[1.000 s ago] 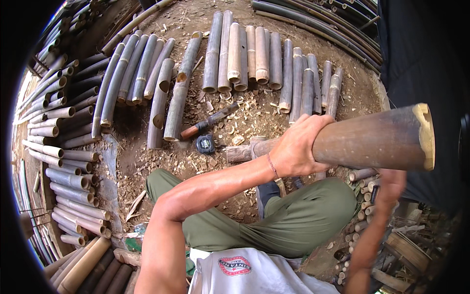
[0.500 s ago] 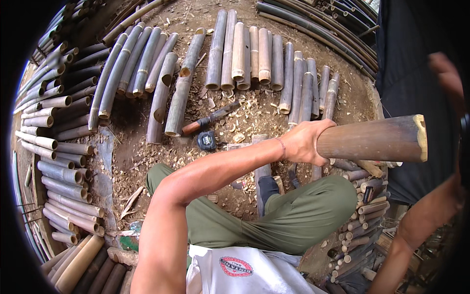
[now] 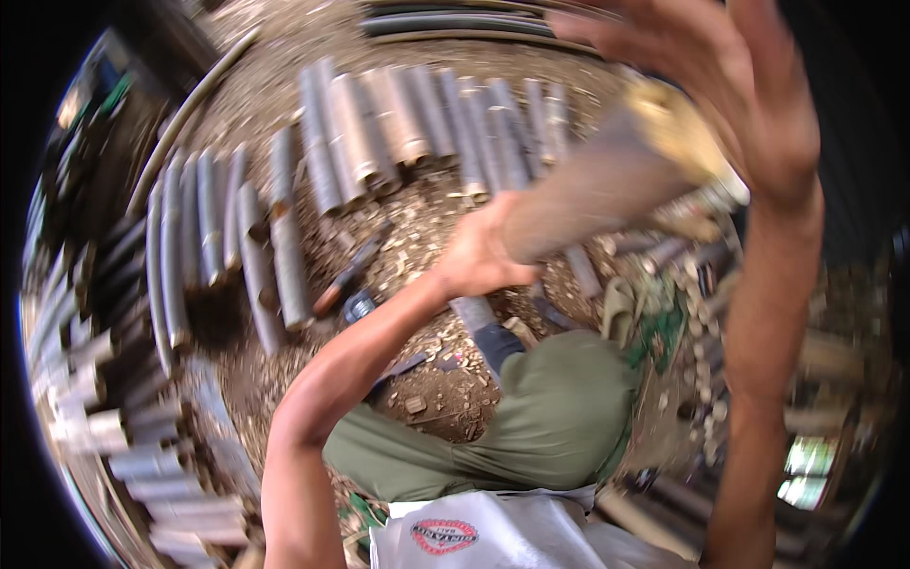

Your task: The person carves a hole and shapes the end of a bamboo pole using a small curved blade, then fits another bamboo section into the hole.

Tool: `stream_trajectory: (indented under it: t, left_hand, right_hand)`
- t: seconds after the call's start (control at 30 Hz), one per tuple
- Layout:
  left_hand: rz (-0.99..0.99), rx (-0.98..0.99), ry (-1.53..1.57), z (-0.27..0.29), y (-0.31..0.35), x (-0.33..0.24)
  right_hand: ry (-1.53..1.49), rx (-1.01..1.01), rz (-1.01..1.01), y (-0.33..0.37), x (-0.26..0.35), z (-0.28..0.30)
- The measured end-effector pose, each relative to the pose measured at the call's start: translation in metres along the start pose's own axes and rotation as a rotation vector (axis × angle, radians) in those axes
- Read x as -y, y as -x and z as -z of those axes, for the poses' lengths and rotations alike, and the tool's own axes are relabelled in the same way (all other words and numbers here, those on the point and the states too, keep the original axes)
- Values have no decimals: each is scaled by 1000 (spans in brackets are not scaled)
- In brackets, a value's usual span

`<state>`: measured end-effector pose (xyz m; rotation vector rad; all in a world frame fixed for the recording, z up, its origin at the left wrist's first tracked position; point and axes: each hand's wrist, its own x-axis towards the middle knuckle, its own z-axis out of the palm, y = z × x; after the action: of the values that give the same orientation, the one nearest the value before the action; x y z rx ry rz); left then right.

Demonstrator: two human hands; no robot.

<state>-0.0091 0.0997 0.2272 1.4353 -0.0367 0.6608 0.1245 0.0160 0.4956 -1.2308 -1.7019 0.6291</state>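
Note:
My left hand (image 3: 488,248) is wrapped round the near end of a thick brown bamboo piece (image 3: 597,194), arm stretched across my body. The piece slants up to the right, and its pale cut end (image 3: 675,128) is smeared by motion. Close beside that end is my raised right hand (image 3: 758,104), its fingers stretched out and blurred, with nothing seen in it. Whether the palm touches the bamboo, I cannot tell. On the ground beyond my left forearm are a tool with a brown handle (image 3: 332,297) and a dark blue tape measure (image 3: 360,306).
Cut bamboo lengths (image 3: 393,123) lie in rows on the dirt ahead. More bamboo is stacked along the left (image 3: 156,465) and right (image 3: 706,379). Pale chips (image 3: 408,228) litter the ground. Long poles (image 3: 464,24) lie at the back. My green-trousered knee (image 3: 569,398) is bent below the bamboo.
The view has swung to the right. My right hand has come up from the right edge to the bamboo's cut end. The bamboo, still in my left hand, now tilts further upward.

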Motion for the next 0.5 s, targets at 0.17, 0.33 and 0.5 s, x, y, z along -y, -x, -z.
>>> stream_trajectory:
  t: [0.17, 0.33, 0.5]
  left_hand:
    - [217, -14, -587, 2, 5, -20]
    - [88, 49, -602, 3, 3, -22]
    - [84, 7, -470, -15, -3, -12]
  right_hand:
    - [75, -343, 54, 47, -2, 45]
    - [214, -476, -355, 130, -95, 54]
    - [212, -420, -444, 182, -105, 57]
